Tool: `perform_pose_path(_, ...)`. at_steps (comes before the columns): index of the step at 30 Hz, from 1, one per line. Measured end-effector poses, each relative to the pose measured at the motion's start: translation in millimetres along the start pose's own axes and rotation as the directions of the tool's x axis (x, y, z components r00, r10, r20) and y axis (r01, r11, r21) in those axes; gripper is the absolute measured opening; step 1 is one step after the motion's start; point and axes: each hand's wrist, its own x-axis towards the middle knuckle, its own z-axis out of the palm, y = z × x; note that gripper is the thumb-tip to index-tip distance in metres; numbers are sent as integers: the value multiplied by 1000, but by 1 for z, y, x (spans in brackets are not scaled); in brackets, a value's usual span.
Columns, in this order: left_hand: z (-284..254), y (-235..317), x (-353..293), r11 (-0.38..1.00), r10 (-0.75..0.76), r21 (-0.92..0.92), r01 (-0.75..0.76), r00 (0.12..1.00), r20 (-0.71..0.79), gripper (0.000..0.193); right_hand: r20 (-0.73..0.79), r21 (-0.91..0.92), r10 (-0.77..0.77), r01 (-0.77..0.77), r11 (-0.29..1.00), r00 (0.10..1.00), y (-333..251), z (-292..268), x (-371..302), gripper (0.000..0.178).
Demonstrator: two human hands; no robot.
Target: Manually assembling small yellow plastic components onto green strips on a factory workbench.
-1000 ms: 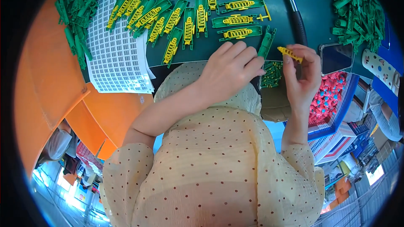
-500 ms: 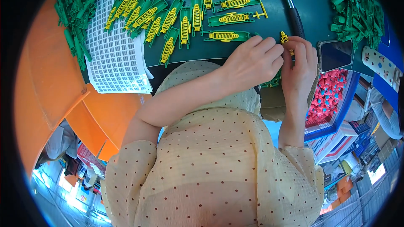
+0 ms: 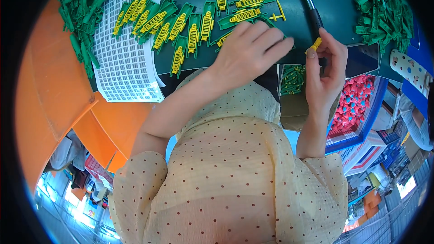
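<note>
My left hand (image 3: 253, 47) is closed with its fingers curled down over the dark table, on top of a green plastic shell with a yellow insert (image 3: 222, 39). The hand covers most of that shell, and whatever its fingertips grip is hidden. My right hand (image 3: 326, 65) pinches a small yellow plastic piece (image 3: 315, 44) between thumb and forefinger, by the table's front edge. Beyond and to the left of my left hand lie several green shells with ribbed yellow inserts (image 3: 193, 36). A thin yellow stick-like part (image 3: 280, 10) rests past my left fingers.
Piles of green shells stand at the left (image 3: 83, 16) and right (image 3: 384, 13). White printed sheets (image 3: 124, 58) hang over the front edge. A black-handled tool (image 3: 316, 22) and a phone (image 3: 364, 60) lie near my right hand. Below are a box of green parts (image 3: 293, 80) and a crate of red pieces (image 3: 352, 99).
My left hand has moved left, away from the right hand, over the nearest green shell. Shells close to it have shifted and tilted. My right hand has turned, keeping the yellow piece raised.
</note>
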Motion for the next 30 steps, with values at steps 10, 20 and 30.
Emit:
perform_pose_path(10,1,9,17,998,-3,56,-5,988,155,28,40,625,275,-239,743,961,2,-6,-4,35)
perform_pose_path(20,-11,5,5,983,-173,-43,177,982,75,33,82,314,54,-77,946,995,9,-8,-10,25)
perform_pose_path(30,-17,4,6,975,-175,-122,186,980,100,31,299,-200,-52,116,973,953,-5,-11,-1,33)
